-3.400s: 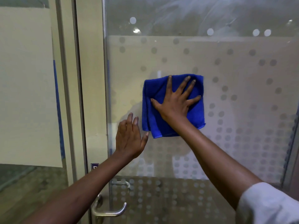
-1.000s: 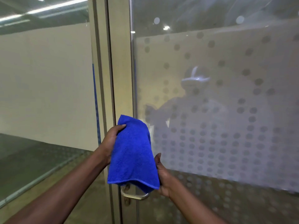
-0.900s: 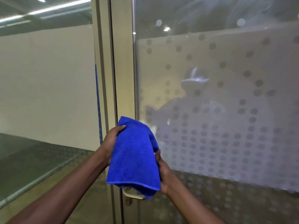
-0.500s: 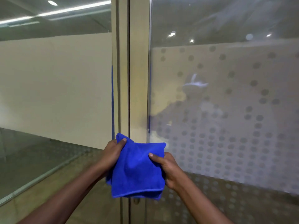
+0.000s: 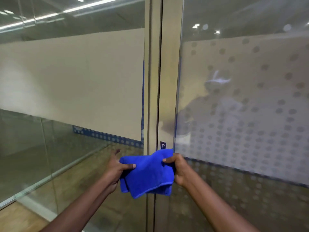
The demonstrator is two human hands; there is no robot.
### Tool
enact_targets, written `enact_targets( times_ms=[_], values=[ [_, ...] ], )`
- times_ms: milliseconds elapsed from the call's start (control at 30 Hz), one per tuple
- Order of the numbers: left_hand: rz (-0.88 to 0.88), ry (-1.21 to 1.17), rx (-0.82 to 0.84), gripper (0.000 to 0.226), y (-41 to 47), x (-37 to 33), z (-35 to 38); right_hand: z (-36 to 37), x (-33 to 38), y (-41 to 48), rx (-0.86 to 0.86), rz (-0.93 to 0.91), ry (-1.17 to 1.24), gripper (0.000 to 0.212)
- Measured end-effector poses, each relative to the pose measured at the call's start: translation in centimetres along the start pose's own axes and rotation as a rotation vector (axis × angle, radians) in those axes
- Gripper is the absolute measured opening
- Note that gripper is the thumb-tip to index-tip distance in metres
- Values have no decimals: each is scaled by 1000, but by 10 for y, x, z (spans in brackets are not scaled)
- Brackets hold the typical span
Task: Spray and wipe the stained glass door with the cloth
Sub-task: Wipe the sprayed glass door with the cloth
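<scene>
In front of the body, at waist level, both hands hold the blue cloth (image 5: 148, 173) clear of the glass. The left hand (image 5: 115, 171) pinches the cloth's left edge between thumb and fingers, with one finger extended upward. The right hand (image 5: 179, 169) is closed on the right edge, thumb over the top. The cloth hangs bunched between them, its lower hem loose and folded over itself. Judged from this grip, the cloth is being refolded or turned to a fresh face, not applied to the surface.

Directly behind the cloth stands the metal door frame (image 5: 168, 81), carrying a small sign (image 5: 163, 145) marked "P" just above the cloth. To the right of the frame is the glass door (image 5: 250, 106), covered across its middle by a frosted, dotted band. A faint reflection of the person shows in it. To the left of the frame is a fixed glass panel (image 5: 66, 81) with a plain frosted band.

Task progress: no spray bottle is in view. The door's clear upper area appears slightly hazy, but the view is too soft to confirm streaks or stains. Wiping is therefore best treated as incomplete, with further passes on the door glass remaining.
</scene>
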State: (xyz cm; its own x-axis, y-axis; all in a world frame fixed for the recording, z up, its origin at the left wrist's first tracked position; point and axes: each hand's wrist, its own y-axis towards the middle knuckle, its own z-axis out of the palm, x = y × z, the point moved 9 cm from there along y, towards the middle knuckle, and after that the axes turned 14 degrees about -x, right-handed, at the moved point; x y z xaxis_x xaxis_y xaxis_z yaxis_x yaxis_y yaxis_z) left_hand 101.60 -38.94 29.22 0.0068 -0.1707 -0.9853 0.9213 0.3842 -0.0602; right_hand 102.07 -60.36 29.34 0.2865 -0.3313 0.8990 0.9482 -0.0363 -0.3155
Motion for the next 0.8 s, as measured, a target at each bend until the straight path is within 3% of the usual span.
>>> enact_targets(
  times_ms=[133,200,333,400,467,633,800],
  values=[
    [-24,-51,-87,89,11,-1,-25,-5,13,-3,-141,-142,-325,22],
    [51,3,-175,83,12,-9,-35,-6,17,-3,-222,-189,-428,29],
    [324,222,-340,69,5,-32,-41,3,20,-10,-293,-307,-367,47],
    [376,245,-378,58,3,-37,-40,3,25,-12,-349,-441,-379,72],
    [448,338,-365,47,4,-42,-34,5,34,-18,-352,-605,-453,78],
    [700,622,-277,28,3,-60,-13,12,40,-26,-283,-758,-717,68],
    [779,840,-219,17,5,-59,-2,15,49,-36,-325,-929,-880,24]
  ],
)
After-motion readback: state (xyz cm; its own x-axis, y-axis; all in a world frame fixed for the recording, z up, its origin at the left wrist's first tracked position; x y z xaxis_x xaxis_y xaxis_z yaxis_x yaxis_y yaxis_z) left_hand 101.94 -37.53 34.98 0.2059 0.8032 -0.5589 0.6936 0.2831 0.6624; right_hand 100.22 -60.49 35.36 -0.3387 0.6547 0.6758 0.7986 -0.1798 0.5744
